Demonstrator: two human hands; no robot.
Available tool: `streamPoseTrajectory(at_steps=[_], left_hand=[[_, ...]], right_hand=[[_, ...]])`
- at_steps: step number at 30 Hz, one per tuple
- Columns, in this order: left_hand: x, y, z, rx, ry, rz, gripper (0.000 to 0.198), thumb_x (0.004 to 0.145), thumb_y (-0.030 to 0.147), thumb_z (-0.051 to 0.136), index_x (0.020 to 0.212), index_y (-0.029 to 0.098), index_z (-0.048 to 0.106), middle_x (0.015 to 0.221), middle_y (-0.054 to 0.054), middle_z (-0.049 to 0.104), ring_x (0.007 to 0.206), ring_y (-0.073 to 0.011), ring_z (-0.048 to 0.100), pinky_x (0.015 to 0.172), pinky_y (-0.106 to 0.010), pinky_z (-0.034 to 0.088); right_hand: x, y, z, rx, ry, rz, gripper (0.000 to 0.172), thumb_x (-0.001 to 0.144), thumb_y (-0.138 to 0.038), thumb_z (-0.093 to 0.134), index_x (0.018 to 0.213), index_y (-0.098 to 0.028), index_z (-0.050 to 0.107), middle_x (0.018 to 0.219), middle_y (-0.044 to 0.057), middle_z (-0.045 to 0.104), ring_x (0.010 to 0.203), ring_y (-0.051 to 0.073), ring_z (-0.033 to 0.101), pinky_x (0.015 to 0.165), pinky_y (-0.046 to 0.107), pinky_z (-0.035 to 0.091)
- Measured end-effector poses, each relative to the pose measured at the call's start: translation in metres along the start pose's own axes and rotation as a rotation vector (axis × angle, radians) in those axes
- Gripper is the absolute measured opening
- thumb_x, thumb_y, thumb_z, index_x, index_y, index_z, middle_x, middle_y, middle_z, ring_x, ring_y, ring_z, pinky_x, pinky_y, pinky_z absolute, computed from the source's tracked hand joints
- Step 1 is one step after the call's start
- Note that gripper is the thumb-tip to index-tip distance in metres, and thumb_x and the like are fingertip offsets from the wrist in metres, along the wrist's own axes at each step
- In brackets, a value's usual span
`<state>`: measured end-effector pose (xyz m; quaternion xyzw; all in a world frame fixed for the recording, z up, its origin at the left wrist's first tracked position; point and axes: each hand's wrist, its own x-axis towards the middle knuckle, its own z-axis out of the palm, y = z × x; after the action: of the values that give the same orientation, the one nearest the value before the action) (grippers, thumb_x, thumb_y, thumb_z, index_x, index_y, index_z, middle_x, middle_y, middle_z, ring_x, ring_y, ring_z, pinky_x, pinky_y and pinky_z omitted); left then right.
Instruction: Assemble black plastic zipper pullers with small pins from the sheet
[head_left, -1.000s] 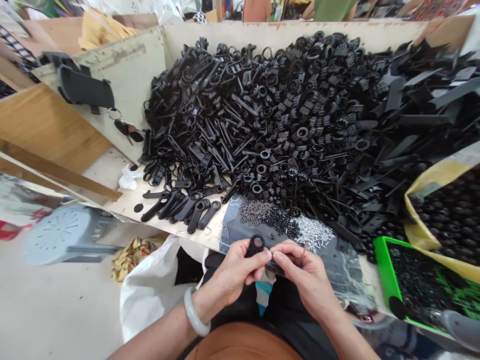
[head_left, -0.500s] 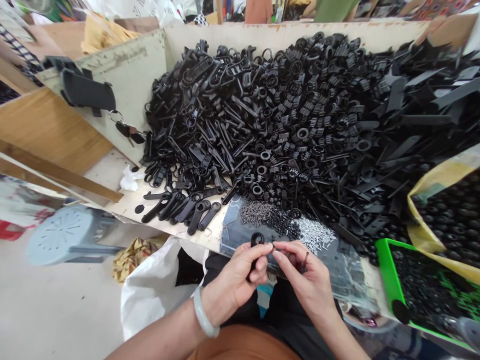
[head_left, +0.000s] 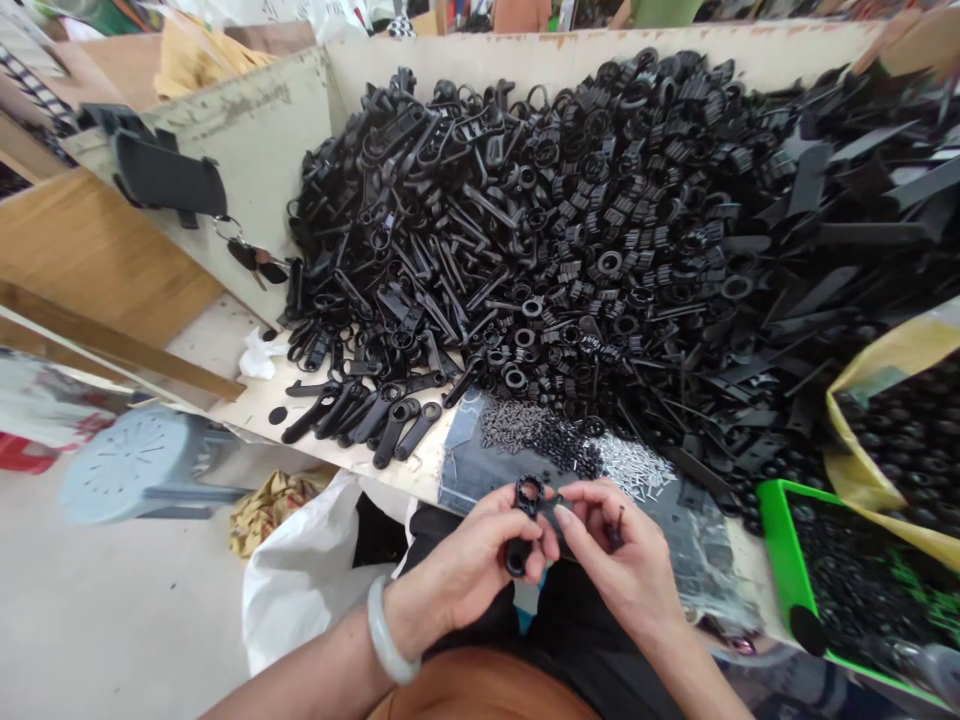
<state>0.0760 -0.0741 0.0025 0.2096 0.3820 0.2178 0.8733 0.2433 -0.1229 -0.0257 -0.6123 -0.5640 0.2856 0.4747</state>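
Over the tabletop's near edge, our left hand grips a black ring-ended lever, our right hand pinching a small piece against it. A few lined-up levers lie at the edge; the heap behind is huge.

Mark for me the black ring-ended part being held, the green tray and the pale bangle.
black ring-ended part [head_left: 520, 494]: head view, rim of its ring end.
green tray [head_left: 772, 545]: head view, its left wall.
pale bangle [head_left: 384, 640]: head view, outer curve of the band.
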Motion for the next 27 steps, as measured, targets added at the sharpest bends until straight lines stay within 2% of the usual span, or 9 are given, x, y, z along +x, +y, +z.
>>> streamPoseTrajectory(at_steps=[2,4,7,12,20,27], left_hand=[[-0.0041,0.0007,-0.0051,0.103,-0.017,0.016,0.034,0.071,0.016,0.068,0.104,0.018,0.059,0.076,0.001,0.068,0.061,-0.0101,0.057,0.065,-0.025,0.039],[-0.0069,0.0014,-0.0081,0.212,0.0,0.033,0.042,0.075,0.015,0.063,0.115,0.02,0.054,0.074,0.003,0.067,0.069,-0.0124,0.061,0.077,-0.027,0.041],[-0.0072,0.0017,-0.0085,0.348,0.012,0.06,0.041,0.079,0.016,0.058,0.118,0.02,0.047,0.071,0.004,0.066,0.073,-0.0153,0.063,0.086,-0.03,0.04],[-0.0026,-0.0012,-0.0088,0.503,0.008,0.112,0.029,0.083,0.015,0.05,0.11,0.021,0.045,0.068,0.005,0.062,0.075,-0.016,0.061,0.084,-0.031,0.04],[-0.0022,-0.0024,-0.0124,0.708,0.032,0.184,0.023,0.086,0.01,0.048,0.103,0.024,0.044,0.067,0.006,0.06,0.07,-0.0156,0.06,0.076,-0.029,0.042],[-0.0027,-0.0016,-0.0107,0.686,0.011,0.185,0.026,0.084,0.007,0.048,0.103,0.024,0.045,0.067,0.006,0.059,0.068,-0.0151,0.059,0.074,-0.029,0.042]], right_hand=[[0.0001,0.0011,-0.0024,-0.038,-0.067,-0.036,0.008,0.094,-0.027,0.066,0.098,-0.022,0.071,0.071,-0.002,0.058,0.049,0.01,0.045,0.045,0.023,0.038],[-0.0001,0.002,-0.0035,-0.083,-0.15,-0.088,0.008,0.095,-0.026,0.066,0.101,-0.023,0.071,0.076,-0.001,0.06,0.051,0.01,0.048,0.046,0.023,0.039],[0.0007,0.0024,-0.003,-0.139,-0.222,-0.147,0.009,0.096,-0.025,0.065,0.103,-0.023,0.07,0.08,0.001,0.063,0.057,0.011,0.052,0.051,0.024,0.043],[0.0046,0.0011,-0.0024,-0.162,-0.215,-0.119,0.011,0.096,-0.029,0.064,0.103,-0.024,0.071,0.08,0.001,0.065,0.056,0.013,0.053,0.054,0.025,0.044],[0.0038,0.0025,-0.0014,-0.089,-0.22,0.107,0.013,0.092,-0.036,0.068,0.09,-0.024,0.073,0.063,-0.003,0.058,0.051,0.013,0.047,0.048,0.025,0.038],[-0.0018,-0.0027,0.0034,-0.105,-0.162,0.072,0.024,0.095,-0.04,0.065,0.079,-0.024,0.073,0.063,-0.001,0.06,0.051,0.013,0.046,0.05,0.026,0.038]])
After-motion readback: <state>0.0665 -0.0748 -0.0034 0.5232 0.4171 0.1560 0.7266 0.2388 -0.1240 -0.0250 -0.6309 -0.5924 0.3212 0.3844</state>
